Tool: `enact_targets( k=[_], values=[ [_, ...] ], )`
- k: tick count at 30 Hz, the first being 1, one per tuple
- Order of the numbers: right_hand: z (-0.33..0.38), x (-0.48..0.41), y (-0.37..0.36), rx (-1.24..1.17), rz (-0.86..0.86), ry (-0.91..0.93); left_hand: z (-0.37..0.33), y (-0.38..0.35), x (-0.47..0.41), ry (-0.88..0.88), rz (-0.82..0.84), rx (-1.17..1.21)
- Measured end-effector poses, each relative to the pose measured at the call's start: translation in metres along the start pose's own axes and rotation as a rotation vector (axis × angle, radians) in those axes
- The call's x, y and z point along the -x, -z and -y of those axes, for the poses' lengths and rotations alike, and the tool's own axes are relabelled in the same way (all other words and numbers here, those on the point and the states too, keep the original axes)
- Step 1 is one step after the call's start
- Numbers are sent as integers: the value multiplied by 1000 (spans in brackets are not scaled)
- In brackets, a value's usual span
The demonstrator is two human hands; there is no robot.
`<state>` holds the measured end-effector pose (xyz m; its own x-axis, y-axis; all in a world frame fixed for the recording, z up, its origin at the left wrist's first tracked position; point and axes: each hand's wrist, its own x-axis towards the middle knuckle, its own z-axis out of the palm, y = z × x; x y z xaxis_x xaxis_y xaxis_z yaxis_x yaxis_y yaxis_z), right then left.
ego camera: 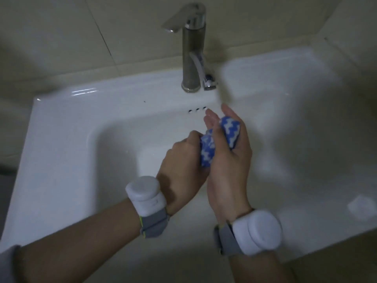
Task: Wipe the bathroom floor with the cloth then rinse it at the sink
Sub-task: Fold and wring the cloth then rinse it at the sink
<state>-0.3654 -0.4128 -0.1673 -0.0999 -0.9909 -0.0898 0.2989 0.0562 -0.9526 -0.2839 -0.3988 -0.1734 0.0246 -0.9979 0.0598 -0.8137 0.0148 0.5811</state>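
While the left hand [179,158] grips the cloth [207,153] over the sink [81,123], the right hand [234,160] clasps its top.

No readable txt or nos. anywhere. Brushed-steel tap [191,58], top centre: no legible brand. Pale square patch [360,206] on white ceramic sink [61,139], right edge: too blurry to read.
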Motion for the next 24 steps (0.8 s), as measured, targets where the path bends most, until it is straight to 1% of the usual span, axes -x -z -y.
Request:
enact_targets(
  k=[2,4,6,8,10,14,17,19,22,24],
  values=[
    [-4,-4,-1,-183,-26,-63,0,-8,2,4,-71,17],
    [-5,-6,-3,-245,-71,-79,-2,-14,5,11,-135,48],
    [-4,-8,-4,-319,-84,-123,-2,-18,5,26,-159,112],
    [-3,-11,-3,-400,-97,-188,-1,-21,1,31,-112,171],
    [-1,-12,-2,-407,-86,-254,1,-21,0,44,-33,165],
    [5,-14,-5,-426,-45,-389,9,-23,-1,125,95,8],
    [6,-16,-10,-449,-14,-403,12,-18,-4,160,128,-53],
    [3,-16,-12,-450,25,-416,13,-13,-6,165,164,-32],
    [-2,-16,-10,-413,117,-437,22,-10,-3,204,184,-37],
    [-6,-18,-5,-401,216,-430,26,-11,-4,250,220,19]
  ],
)
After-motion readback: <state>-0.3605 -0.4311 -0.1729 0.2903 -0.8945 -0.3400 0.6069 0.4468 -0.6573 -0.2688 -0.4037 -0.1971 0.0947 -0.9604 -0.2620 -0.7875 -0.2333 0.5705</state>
